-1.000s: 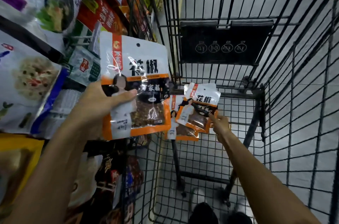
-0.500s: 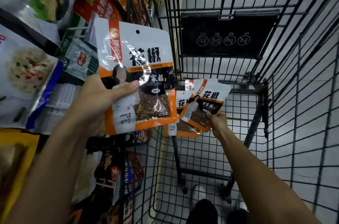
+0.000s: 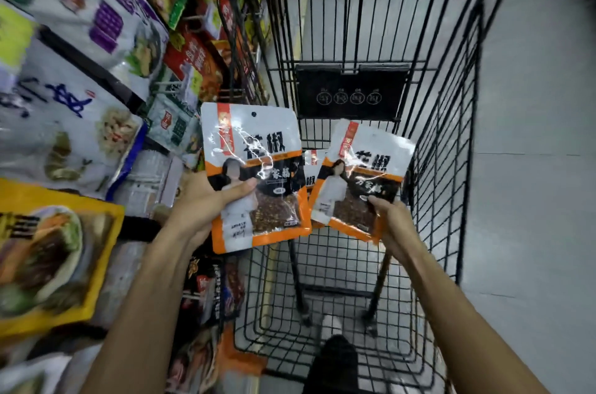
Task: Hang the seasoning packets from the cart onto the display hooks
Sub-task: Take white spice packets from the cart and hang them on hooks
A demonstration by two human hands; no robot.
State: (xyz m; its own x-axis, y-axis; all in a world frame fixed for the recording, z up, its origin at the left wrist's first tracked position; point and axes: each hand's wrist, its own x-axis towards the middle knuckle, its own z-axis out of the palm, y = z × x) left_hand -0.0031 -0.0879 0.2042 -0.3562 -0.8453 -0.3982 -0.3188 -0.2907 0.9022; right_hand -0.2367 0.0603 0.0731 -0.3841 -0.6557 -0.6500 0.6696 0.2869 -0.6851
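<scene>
Right hand [image 3: 392,219] clamped on second packet [image 3: 364,177], lifted clear of cart [image 3: 351,84] to centre-right | left hand [image 3: 206,203] grips packet [image 3: 254,167] centre | both ready, none hung; shelf [image 3: 80,77] at left next.

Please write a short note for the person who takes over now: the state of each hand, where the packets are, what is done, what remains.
Left hand: grips one seasoning packet, upright, next to the shelf goods.
Right hand: pinches a second packet at its lower edge, over the cart.
A third packet shows between them, partly hidden.
Done: two packets in hand.
Left: neither is on a hook; hang both, then the third.
</scene>
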